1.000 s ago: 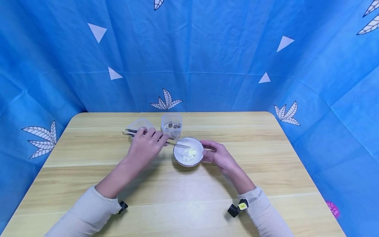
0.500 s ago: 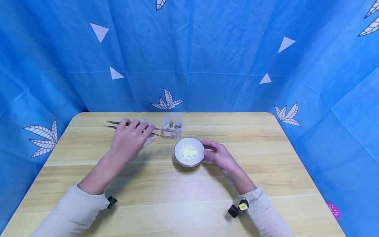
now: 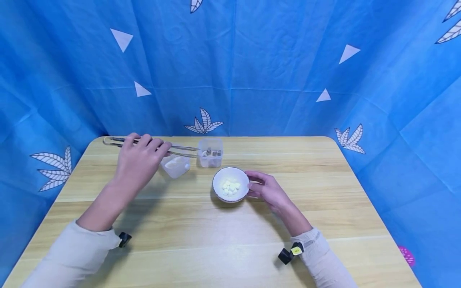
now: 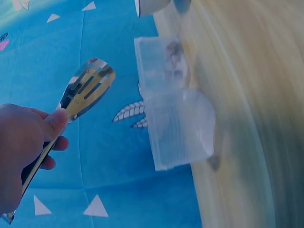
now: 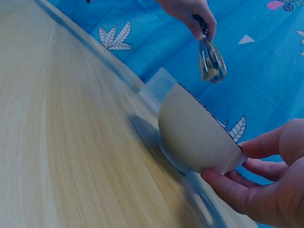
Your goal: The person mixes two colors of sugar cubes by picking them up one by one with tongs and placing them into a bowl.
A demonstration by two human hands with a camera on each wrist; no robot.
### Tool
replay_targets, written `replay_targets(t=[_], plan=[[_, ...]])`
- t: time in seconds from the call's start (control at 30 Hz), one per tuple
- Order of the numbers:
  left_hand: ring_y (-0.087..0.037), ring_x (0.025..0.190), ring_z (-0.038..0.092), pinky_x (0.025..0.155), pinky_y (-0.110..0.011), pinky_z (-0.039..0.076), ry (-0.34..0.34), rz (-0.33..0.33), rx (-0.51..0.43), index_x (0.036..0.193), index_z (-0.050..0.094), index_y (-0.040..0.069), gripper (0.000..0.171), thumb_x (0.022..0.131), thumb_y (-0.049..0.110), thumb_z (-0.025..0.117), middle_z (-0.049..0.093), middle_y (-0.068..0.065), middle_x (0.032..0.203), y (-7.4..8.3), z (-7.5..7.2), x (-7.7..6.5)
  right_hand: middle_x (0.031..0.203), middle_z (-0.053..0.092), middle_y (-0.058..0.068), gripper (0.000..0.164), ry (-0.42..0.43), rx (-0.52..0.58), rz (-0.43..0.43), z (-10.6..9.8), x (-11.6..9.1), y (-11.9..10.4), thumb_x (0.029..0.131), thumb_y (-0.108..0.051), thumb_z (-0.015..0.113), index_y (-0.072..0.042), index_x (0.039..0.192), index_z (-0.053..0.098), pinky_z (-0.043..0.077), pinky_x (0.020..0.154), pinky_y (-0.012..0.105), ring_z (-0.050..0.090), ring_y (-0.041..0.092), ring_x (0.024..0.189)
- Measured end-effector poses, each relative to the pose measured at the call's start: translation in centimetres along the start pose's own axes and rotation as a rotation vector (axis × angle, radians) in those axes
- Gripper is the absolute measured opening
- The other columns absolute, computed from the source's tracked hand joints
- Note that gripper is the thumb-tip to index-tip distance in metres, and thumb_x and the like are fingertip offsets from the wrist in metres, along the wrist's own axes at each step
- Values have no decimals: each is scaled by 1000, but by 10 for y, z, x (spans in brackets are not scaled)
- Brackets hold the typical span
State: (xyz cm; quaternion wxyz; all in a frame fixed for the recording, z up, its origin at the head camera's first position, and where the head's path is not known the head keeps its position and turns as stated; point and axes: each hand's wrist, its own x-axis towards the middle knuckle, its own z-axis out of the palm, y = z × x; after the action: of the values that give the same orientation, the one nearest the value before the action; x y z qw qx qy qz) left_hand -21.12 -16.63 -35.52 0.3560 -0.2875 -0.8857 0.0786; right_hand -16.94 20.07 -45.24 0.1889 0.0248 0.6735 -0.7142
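Occupying a pale wood-grain table (image 3: pixel 201 250): round white ceramic bowl (image 5: pixel 194 133), right hand (image 3: pixel 264 190) pinching its right side, base contact unclear. Slotted metal tongs (image 4: pixel 79 104), gripped crosswise in left hand (image 3: pixel 139 160), tips pointing right toward clear plastic box (image 3: pixel 210 161).

no readable text, yellow wrist label (image 3: pixel 297 251) blurred

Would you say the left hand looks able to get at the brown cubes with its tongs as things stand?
Probably yes: the left hand holds raised tongs pointing toward the clear container, and nothing visible seems to cover the brown cubes inside it.
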Motion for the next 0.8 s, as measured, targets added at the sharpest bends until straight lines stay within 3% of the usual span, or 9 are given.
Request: replay_targets(t=[0.5,0.8], plan=[[-34,94,62,90,-51,43,-125,-72,33,107,70,11,22,85,13,74,74,-15,102,-28,1,-10,145,46,22,51,7,3,13,1,-2,-2,93,5,53,-1,144,44,55,93,40,59,37,122],[-33,91,61,90,-50,43,-188,-59,48,103,73,12,18,86,17,75,74,-14,96,-37,6,-10,145,45,24,52,2,-7,-1,2,-5,-3,93,5,53,0,144,44,55,94,41,59,37,122]])
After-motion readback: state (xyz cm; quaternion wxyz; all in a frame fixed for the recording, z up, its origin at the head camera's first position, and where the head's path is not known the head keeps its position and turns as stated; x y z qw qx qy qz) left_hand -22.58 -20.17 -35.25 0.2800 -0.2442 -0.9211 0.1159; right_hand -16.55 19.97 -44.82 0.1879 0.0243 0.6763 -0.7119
